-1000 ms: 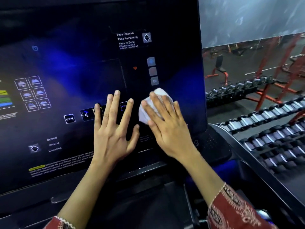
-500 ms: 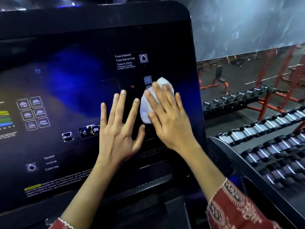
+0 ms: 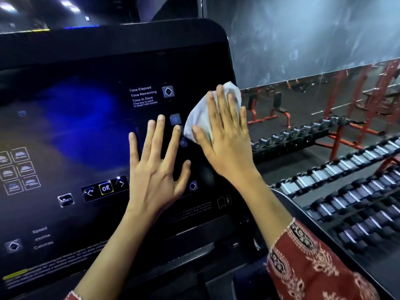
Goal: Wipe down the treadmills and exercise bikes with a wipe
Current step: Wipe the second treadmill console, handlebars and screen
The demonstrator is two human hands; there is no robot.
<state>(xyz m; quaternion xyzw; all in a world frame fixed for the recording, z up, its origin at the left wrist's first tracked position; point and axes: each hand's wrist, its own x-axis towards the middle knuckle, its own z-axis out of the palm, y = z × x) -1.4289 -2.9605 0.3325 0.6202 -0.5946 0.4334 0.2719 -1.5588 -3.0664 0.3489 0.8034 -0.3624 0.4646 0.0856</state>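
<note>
The white wipe (image 3: pixel 195 119) lies against the right edge of the treadmill console (image 3: pixel 108 57), a broad black panel that slopes up towards the camera. It sits just right of the small lit icon column and below and to the right of the "Time Elapsed" text. The right hand (image 3: pixel 227 148) presses it flat. The fingers are straight and laid over the cloth and the thumb rests on its lower left corner, so the grip is wide and nothing is pinched. The top of the wipe sticks out past the fingertips and slightly beyond the console's edge.

The left hand (image 3: pixel 155 169) lies palm-down on the console just beside the right hand. Its fingers are splayed and straight, its grip is wide, and it holds nothing. Its thumb points towards the right wrist but does not touch it. Left of this hand are the OK button (image 3: pixel 105 188) with an arrow key on either side, and the reset button (image 3: pixel 65 199) lower down. A red patterned sleeve (image 3: pixel 303 263) covers the right forearm.

To the right of the treadmill, sloped shelves hold rows of dumbbells (image 3: pixel 337 172) lying side by side, tier above tier, with chrome handles and dark ends. Further back, a red-framed rack (image 3: pixel 334 148) carries one more row of smaller dumbbells. Red benches (image 3: pixel 279 114) stand behind it along the grey wall.
</note>
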